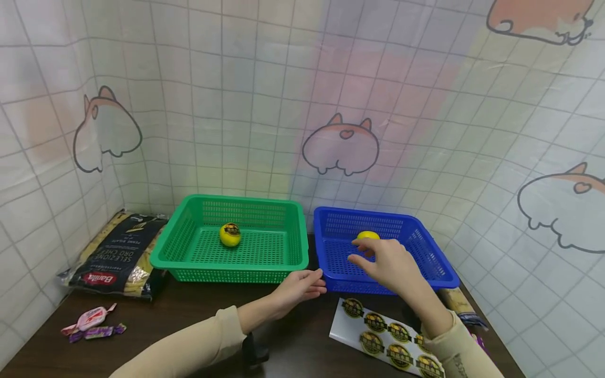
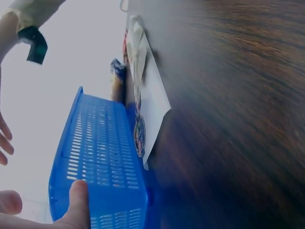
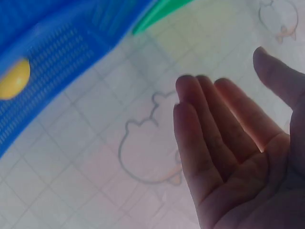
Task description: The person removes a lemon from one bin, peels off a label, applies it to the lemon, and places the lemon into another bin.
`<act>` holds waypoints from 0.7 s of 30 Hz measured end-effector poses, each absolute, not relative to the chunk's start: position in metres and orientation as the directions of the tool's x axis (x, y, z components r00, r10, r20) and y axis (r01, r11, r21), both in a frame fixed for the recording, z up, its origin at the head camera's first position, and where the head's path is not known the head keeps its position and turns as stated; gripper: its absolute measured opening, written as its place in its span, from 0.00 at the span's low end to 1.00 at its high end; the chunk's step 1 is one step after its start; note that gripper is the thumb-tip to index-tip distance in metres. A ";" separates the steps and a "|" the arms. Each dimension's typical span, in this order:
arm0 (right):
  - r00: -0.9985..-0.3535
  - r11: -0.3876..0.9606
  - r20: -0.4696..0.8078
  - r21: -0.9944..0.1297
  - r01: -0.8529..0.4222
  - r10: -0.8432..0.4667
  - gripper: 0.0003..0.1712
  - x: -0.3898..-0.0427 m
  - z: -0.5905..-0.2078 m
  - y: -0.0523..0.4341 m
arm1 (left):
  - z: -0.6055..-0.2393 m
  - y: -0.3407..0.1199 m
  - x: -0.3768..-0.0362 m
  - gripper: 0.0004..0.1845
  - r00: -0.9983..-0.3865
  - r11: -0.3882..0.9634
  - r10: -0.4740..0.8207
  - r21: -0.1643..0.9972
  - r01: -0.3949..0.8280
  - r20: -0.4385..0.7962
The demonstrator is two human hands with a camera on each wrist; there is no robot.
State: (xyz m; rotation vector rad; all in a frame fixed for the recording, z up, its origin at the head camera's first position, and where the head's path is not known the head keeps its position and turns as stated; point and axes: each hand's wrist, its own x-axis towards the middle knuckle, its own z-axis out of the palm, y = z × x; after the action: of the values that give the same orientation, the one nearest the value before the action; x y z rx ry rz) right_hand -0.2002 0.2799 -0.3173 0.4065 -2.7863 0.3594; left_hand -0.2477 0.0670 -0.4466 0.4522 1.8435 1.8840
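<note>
Head view: right hand [image 1: 389, 265] open, empty

Two baskets side by side at the far edge of the table [image 1: 198, 315]: left basket [image 1: 231, 270] and right basket [image 1: 439, 275], each with one lemon inside, left lemon [image 1: 230, 234], right lemon [image 1: 367, 235]. Pasta bag [image 1: 118, 254] left of both. Candies [image 1: 92, 323] nearer, far left. Sticker sheet [image 1: 387, 336] near, right.

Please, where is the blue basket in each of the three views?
Head: blue basket right of centre, beside the green basket.
Left wrist: lower left, left hand touching its wall.
Right wrist: upper left, above the open right hand.
Shared landmark: the basket's perforated blue wall.
</note>
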 end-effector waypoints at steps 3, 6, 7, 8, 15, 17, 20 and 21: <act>-0.920 0.894 0.291 -0.286 -0.346 -0.263 0.20 -0.213 -0.303 0.291 | -0.449 0.072 -0.249 0.33 -0.846 -0.029 0.524 0.991 -0.130 -0.096; -0.926 0.862 0.249 -0.355 -0.361 -0.285 0.20 -0.227 -0.290 0.304 | -0.451 0.078 -0.250 0.32 -0.851 -0.074 0.513 0.982 -0.172 -0.111; -0.928 0.857 0.236 -0.368 -0.361 -0.289 0.20 -0.232 -0.287 0.308 | -0.451 0.080 -0.251 0.32 -0.853 -0.088 0.508 0.978 -0.190 -0.120; -0.929 0.854 0.227 -0.375 -0.361 -0.293 0.21 -0.237 -0.284 0.312 | -0.452 0.082 -0.251 0.31 -0.855 -0.100 0.504 0.975 -0.200 -0.124; -0.934 0.836 0.182 -0.418 -0.357 -0.308 0.23 -0.279 -0.273 0.331 | -0.455 0.091 -0.253 0.24 -0.865 -0.135 0.475 0.958 -0.252 -0.160; -0.940 0.842 0.165 -0.419 -0.340 -0.298 0.23 -0.291 -0.275 0.336 | -0.457 0.094 -0.254 0.23 -0.867 -0.144 0.470 0.955 -0.261 -0.166; -0.955 0.844 0.117 -0.448 -0.295 -0.272 0.25 -0.307 -0.278 0.343 | -0.459 0.097 -0.256 0.22 -0.867 -0.156 0.468 0.950 -0.271 -0.170; -0.960 0.844 0.098 -0.460 -0.276 -0.261 0.25 -0.311 -0.280 0.345 | -0.460 0.098 -0.257 0.22 -0.866 -0.159 0.470 0.949 -0.273 -0.170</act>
State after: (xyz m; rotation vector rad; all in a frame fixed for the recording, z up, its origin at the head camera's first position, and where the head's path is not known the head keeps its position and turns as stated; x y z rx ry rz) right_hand -0.3110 0.3453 -0.2804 0.4350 -2.9864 0.7532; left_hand -0.2568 0.0978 -0.4599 0.2242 1.6374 2.0658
